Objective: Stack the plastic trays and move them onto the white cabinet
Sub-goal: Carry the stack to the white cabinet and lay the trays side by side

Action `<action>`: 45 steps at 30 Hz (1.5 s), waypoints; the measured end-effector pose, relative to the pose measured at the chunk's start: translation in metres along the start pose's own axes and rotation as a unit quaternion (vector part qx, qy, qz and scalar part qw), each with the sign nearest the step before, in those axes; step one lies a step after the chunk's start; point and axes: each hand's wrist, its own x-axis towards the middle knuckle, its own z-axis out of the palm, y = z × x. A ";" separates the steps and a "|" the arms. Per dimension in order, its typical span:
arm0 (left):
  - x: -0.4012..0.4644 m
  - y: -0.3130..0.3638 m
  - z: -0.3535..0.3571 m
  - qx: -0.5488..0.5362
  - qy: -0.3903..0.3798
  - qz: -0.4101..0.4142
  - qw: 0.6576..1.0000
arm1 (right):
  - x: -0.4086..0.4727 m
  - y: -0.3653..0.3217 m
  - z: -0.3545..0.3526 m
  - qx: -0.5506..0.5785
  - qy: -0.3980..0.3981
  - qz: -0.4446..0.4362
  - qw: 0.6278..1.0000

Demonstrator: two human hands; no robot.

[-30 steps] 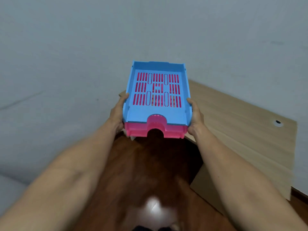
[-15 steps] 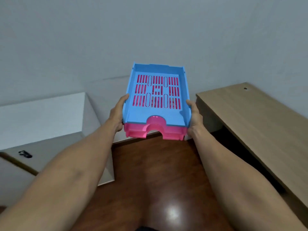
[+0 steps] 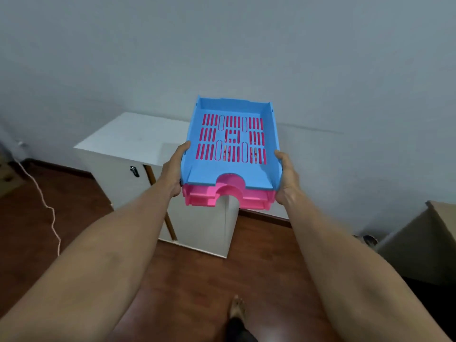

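I hold a stack of plastic trays in the air at the centre of the head view. A blue slotted tray sits on top and pink trays are nested under it. My left hand grips the stack's left side and my right hand grips its right side. The white cabinet stands behind and below the stack, against the wall. The stack hangs over the cabinet's right part and hides it.
A wooden desk shows at the right edge. A white cable trails over the dark wooden floor at the left. The cabinet front carries a black lock handle. A bare foot appears at the bottom.
The view has swung left: the wooden desk has slid to the right edge and the white cabinet has come to the centre, behind the trays. Both hands keep the same hold.
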 end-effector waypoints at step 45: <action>0.338 0.227 -0.481 -0.053 0.033 0.008 0.998 | 0.294 0.168 0.549 0.003 -0.084 0.091 0.992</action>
